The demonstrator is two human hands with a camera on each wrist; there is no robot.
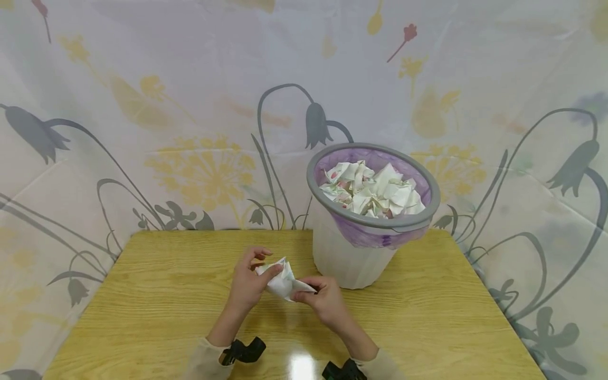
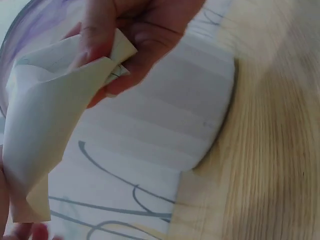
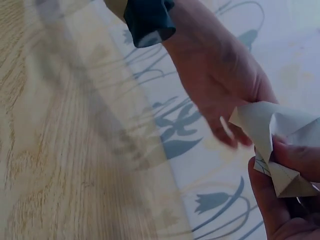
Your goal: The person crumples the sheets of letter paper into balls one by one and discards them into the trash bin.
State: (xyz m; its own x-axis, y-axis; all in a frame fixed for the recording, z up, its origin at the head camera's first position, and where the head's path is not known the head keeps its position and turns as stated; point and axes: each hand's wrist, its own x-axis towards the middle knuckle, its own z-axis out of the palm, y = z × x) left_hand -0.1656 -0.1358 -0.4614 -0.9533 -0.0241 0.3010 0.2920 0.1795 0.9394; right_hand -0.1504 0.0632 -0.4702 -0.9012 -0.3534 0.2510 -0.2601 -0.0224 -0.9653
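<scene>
A piece of white paper [image 1: 283, 285], creased and partly folded, is held between both hands above the table. My left hand [image 1: 247, 282] grips its left end, thumb on top and the other fingers partly hidden behind. On the opposite side my right hand [image 1: 326, 301] pinches a narrow corner between thumb and fingers. The left wrist view shows the folded paper [image 2: 45, 120] up close, with the right hand [image 2: 150, 37] holding its upper end. In the right wrist view the left hand [image 3: 225, 80] is behind the paper [image 3: 295, 122].
A white bin [image 1: 351, 258] with a grey rim and purple liner [image 1: 351, 229] stands behind my right hand. Many crumpled papers [image 1: 375, 190] fill it near the rim. The wooden table [image 1: 157, 295] reaches back to a flower-printed cloth [image 1: 199, 79].
</scene>
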